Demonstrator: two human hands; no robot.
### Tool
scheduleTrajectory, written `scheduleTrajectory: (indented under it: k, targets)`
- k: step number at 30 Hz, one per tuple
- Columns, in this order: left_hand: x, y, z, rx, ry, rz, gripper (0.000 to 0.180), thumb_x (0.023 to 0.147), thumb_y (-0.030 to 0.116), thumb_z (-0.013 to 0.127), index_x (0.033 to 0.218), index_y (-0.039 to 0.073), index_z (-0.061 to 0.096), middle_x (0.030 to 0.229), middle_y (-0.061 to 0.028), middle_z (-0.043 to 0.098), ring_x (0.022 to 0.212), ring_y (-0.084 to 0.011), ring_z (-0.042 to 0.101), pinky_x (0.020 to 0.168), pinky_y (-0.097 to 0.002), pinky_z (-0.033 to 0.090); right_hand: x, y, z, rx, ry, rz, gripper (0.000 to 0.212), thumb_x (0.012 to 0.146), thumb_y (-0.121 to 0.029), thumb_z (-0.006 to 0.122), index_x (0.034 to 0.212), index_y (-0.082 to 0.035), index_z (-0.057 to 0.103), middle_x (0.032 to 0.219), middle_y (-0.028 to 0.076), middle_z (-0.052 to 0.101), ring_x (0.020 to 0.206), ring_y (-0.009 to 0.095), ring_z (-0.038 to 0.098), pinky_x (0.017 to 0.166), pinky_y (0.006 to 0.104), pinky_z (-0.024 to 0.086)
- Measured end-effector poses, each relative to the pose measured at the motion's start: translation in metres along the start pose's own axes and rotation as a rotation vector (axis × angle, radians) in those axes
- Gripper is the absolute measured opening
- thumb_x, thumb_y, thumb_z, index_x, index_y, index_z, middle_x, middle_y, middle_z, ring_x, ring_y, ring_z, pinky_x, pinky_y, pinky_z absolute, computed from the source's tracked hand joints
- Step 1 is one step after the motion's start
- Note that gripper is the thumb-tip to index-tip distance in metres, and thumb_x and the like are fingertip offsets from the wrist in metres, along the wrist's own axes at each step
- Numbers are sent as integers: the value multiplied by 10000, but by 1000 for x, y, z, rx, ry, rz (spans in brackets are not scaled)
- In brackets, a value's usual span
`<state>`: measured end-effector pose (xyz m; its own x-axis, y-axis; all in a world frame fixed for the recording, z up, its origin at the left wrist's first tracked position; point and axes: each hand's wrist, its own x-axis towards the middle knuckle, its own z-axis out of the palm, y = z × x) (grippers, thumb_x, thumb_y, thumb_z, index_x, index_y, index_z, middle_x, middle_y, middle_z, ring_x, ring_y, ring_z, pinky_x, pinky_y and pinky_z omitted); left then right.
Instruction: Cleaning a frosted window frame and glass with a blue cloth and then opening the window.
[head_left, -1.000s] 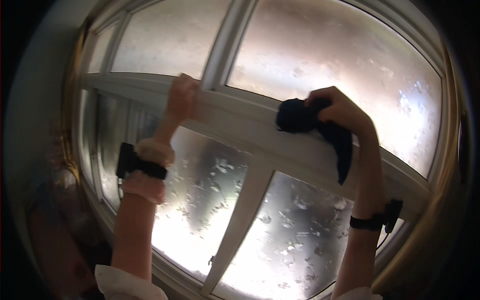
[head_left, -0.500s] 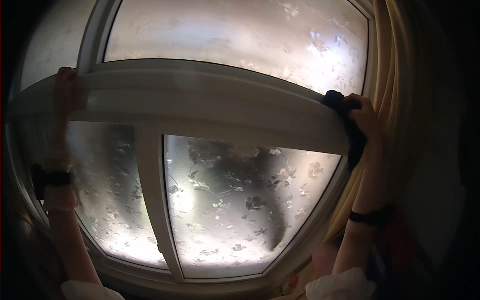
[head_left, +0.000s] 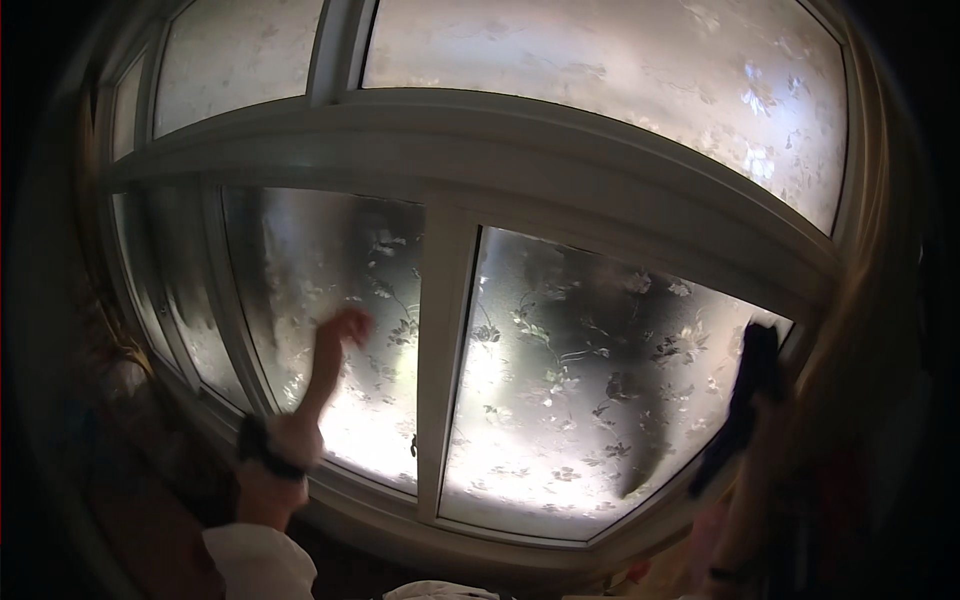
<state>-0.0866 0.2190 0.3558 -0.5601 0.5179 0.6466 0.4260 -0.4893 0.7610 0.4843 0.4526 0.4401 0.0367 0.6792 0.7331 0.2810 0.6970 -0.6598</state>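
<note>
In front of the lower window pane (head_left: pixel 570 400), which is frosted with a flower pattern, hangs a dark cloth (head_left: pixel 755 365) at the right edge. My right hand (head_left: pixel 770 415), dim and blurred, grips this cloth with part of it trailing below. My left hand (head_left: pixel 335 350) is raised before the left lower pane (head_left: pixel 380 260). Motion smears its fingers, so I cannot see whether they are closed, and no object shows in it. A dark watch-like band (head_left: pixel 265 450) is around the left wrist.
A wide pale crossbar (head_left: pixel 560 165) separates the lower panes from the upper pane (head_left: pixel 600 70). An upright frame bar (head_left: pixel 447 370) divides the lower panes. A curtain (head_left: pixel 870 250) hangs at the right. The window sill (head_left: pixel 500 555) runs below.
Both hands have come down from the crossbar. The right hand has carried the dark cloth lower along the right side. The view has shifted left, showing more panes there.
</note>
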Motion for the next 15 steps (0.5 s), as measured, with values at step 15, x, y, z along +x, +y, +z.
scheduleTrajectory:
  k: [15]
  targets:
    - [-150, -76, 115, -1805, 104, -1182, 254, 815, 107, 543, 1021, -39, 514, 953, -85, 503, 878, -192, 497, 793, -291, 460, -223, 71, 50, 1747, -402, 927, 318, 796, -354, 576, 963, -84, 567, 769, 61, 586, 641, 170, 587, 545, 268, 501]
